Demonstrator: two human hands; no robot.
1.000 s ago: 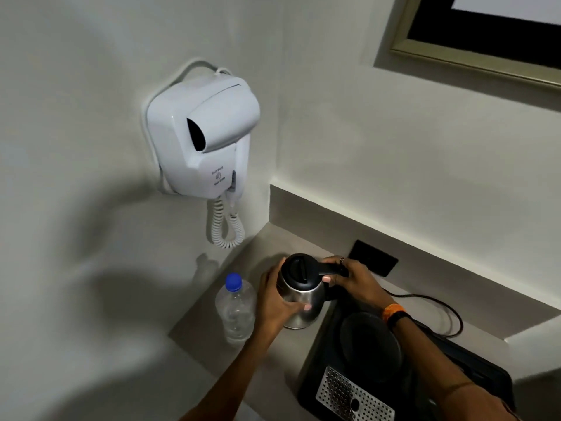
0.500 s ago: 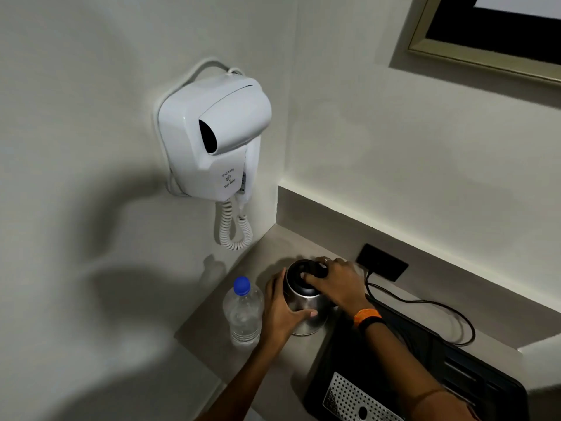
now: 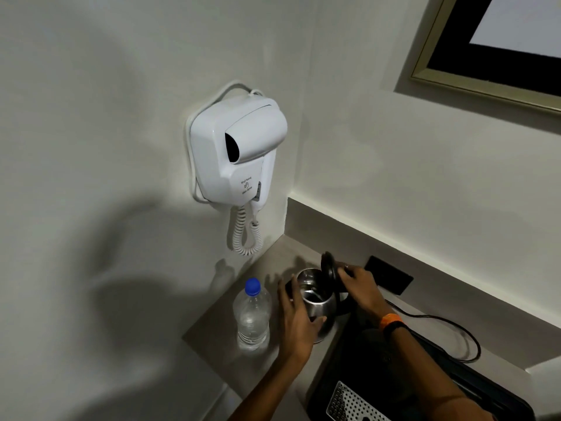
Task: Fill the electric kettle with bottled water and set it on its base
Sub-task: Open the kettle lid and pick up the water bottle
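Note:
A steel electric kettle (image 3: pixel 315 302) stands on the grey counter (image 3: pixel 212 323) in the corner. Its black lid (image 3: pixel 329 268) is tipped up and the shiny inside shows. My left hand (image 3: pixel 296 317) wraps the kettle's left side. My right hand (image 3: pixel 359 288) rests on the lid and the handle at the kettle's right. A clear water bottle (image 3: pixel 252 317) with a blue cap stands upright just left of my left hand, cap on. The kettle's base is hidden under my right arm on the black tray (image 3: pixel 425 390).
A white hair dryer (image 3: pixel 239 153) with a coiled cord hangs on the left wall above the counter. A black wall socket (image 3: pixel 390 279) sits behind the kettle, and a black cable (image 3: pixel 449 329) loops across the counter. A perforated metal grid (image 3: pixel 349 404) lies in the tray.
The kettle's lid was shut a second ago and now stands up. My right hand went from the handle onto the lid. The view shifted, so everything sits further right.

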